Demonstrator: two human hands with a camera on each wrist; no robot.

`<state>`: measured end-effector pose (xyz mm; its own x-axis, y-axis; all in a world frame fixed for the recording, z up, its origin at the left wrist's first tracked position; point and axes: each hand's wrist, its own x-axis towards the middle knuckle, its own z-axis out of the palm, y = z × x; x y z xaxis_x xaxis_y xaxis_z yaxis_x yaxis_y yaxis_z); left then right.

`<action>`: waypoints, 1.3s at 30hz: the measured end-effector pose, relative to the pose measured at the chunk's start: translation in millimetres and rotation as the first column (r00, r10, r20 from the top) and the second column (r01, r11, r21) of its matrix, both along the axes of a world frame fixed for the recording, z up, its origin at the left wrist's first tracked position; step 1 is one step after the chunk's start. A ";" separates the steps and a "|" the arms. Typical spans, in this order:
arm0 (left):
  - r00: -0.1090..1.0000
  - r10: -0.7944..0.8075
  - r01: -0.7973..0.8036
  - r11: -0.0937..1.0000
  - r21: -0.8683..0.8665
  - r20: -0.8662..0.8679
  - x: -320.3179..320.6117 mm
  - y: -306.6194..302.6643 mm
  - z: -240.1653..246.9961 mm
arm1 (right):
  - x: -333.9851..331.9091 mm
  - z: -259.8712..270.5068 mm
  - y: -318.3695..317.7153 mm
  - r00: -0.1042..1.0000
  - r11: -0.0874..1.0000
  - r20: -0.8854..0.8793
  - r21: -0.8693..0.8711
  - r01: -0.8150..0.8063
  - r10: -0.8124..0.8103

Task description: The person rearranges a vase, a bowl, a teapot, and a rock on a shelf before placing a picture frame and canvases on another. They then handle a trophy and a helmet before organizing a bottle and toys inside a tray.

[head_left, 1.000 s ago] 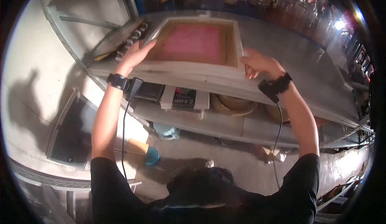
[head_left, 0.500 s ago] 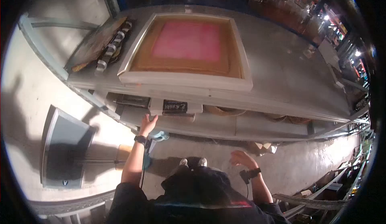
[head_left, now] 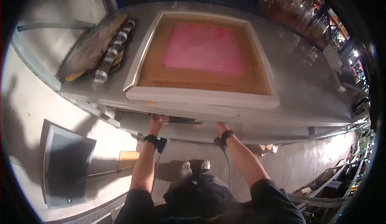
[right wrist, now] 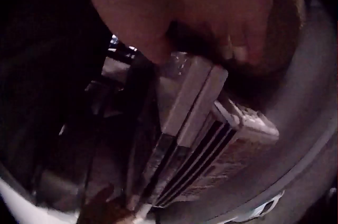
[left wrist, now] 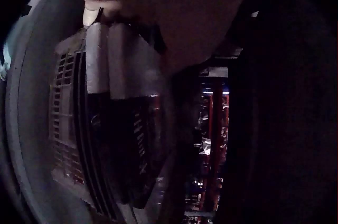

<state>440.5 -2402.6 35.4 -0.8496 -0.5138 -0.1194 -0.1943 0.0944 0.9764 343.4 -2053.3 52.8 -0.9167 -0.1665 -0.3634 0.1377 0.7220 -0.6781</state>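
Observation:
Under the front edge of the tabletop, both hands reach in at the lower shelf. My left hand [head_left: 156, 124] grips one end of a flat white box [left wrist: 97, 63] with a black band and pale lettering; a fingertip shows at its edge in the left wrist view. At the opposite end, my right hand [right wrist: 211, 21] holds the box, thumb on one side and fingers curled on the other. Dark layers and a grid-sided piece [left wrist: 66, 113] lie against the box. From the head view, the tabletop edge hides most of the box.
A white-framed screen [head_left: 201, 96] with a pink rectangle lies on the grey tabletop [head_left: 305, 91]. Left of it are a row of clear round pieces [head_left: 108, 59] and a worn brown board [head_left: 90, 47]. A dark panel [head_left: 68, 167] leans at the left wall. Glassware stands behind.
Both hands have left the sides of the pink screen, dropped below the tabletop, and come in to the white box on the lower shelf. The screen stays on the tabletop.

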 end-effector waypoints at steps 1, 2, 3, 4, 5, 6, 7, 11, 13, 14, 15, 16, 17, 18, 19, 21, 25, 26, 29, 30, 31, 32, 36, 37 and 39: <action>1.000 0.003 -0.003 1.000 0.004 0.017 0.1 2.6 4.2 | -6.8 -15.2 -9.4 1.000 0.999 0.009 -0.041 0.030 -0.030; 1.000 0.016 -0.014 0.998 0.067 -0.026 1.2 6.4 17.6 | -9.5 -30.7 -17.8 0.998 0.995 0.016 -0.083 0.063 -0.062; 0.997 0.032 -0.022 0.991 0.131 -0.070 2.1 9.0 33.5 | -14.0 -44.8 -26.3 0.995 0.987 0.022 -0.124 0.097 -0.095; 0.992 0.051 -0.027 0.981 0.193 -0.116 1.8 7.7 44.6 | -18.9 -58.5 -25.0 0.991 0.977 0.027 -0.165 0.131 -0.129; 0.995 0.093 -0.089 0.992 0.094 -0.039 0.9 3.4 50.0 | -16.3 -74.0 -23.1 0.986 0.965 0.031 -0.206 0.164 -0.161; 0.995 0.095 -0.091 0.991 0.096 -0.034 0.4 1.7 61.2 | -19.2 -72.5 -19.9 0.987 0.965 0.035 -0.204 0.164 -0.160; 0.990 0.115 -0.105 0.986 0.131 -0.076 1.5 0.9 73.6 | -19.6 -66.5 -14.0 0.991 0.951 0.025 -0.278 0.134 -0.132; 1.000 -0.006 -0.004 0.915 0.404 0.023 6.9 -13.5 83.3 | 13.6 61.8 -31.2 0.974 0.485 0.169 -0.846 0.222 -0.151; 0.991 -0.110 0.047 0.817 0.575 0.075 31.6 3.9 114.0 | 29.2 79.3 -15.7 0.957 0.409 0.230 -0.867 0.283 -0.176; 0.983 -0.167 0.110 0.868 0.484 0.075 44.5 6.4 104.5 | 39.0 86.0 -6.0 0.938 0.331 0.287 -0.881 0.339 -0.196; 0.970 -0.228 0.181 0.904 0.387 0.079 57.3 9.0 91.4 | 62.4 117.8 -0.6 0.920 0.344 0.258 -0.870 0.354 -0.296; 0.958 -0.286 0.246 0.848 0.469 0.015 75.6 14.4 72.7 | 77.5 140.1 11.6 0.914 0.335 0.254 -0.871 0.358 -0.317; 0.938 -0.343 0.315 0.776 0.547 -0.054 90.5 23.8 57.8 | 90.3 158.3 30.1 0.916 0.421 0.301 -0.818 0.391 -0.266; 0.899 -0.428 0.345 0.823 0.451 0.094 101.8 43.9 75.6 | 100.2 166.0 50.5 0.909 0.503 0.352 -0.757 0.417 -0.223; 0.839 -0.485 0.390 0.852 0.350 0.246 113.0 67.2 103.5 | 108.4 162.3 72.3 0.902 0.493 0.347 -0.756 0.431 -0.256; 0.736 -0.631 0.546 0.767 0.336 0.245 118.0 97.2 120.1 | 124.8 152.9 116.1 0.946 0.649 0.152 -0.696 0.309 -0.288; 0.770 -0.617 0.616 0.785 0.067 0.161 80.7 102.3 77.5 | 185.4 190.5 183.2 0.893 0.700 -0.013 -0.627 0.343 -0.450; 0.873 -0.482 0.487 0.859 -0.160 0.071 68.6 96.3 62.7 | 205.8 203.3 198.8 0.868 0.695 -0.031 -0.614 0.375 -0.495; 0.891 -0.446 0.352 0.569 -0.743 0.080 31.9 73.4 54.6 | 268.8 219.3 263.6 0.737 0.671 -0.124 -0.533 0.515 -0.665; 0.872 -0.489 0.270 0.451 -0.851 0.017 23.0 65.4 37.2 | 290.8 236.4 281.4 0.719 0.660 -0.124 -0.526 0.537 -0.684; 0.837 -0.545 0.168 0.332 -0.928 -0.043 14.8 62.1 25.0 | 315.1 252.0 290.9 0.695 0.644 -0.124 -0.516 0.565 -0.708; 0.865 -0.412 0.421 0.287 -0.861 0.285 6.0 62.9 24.4 | 335.2 263.6 290.4 0.504 0.516 -0.179 -0.523 0.679 -0.845; 0.838 -0.434 0.451 0.207 -0.868 0.332 -3.4 64.6 31.1 | 400.2 308.4 328.2 0.344 0.455 -0.300 -0.523 0.721 -0.890; 0.855 -0.414 0.402 0.151 -0.903 0.312 -7.5 60.9 23.5 | 413.4 333.5 322.8 0.329 0.500 -0.423 -0.402 0.767 -0.844; 0.839 -0.438 0.411 0.120 -0.904 0.324 -20.5 50.1 11.3 | 439.0 356.9 337.0 0.173 0.446 -0.625 -0.311 0.839 -0.761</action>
<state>420.0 -2352.4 46.7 -0.9666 0.2035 0.1558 0.2238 0.9664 0.1260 782.3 -1716.3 409.8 -0.4857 0.7947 0.3642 0.2799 0.5361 -0.7964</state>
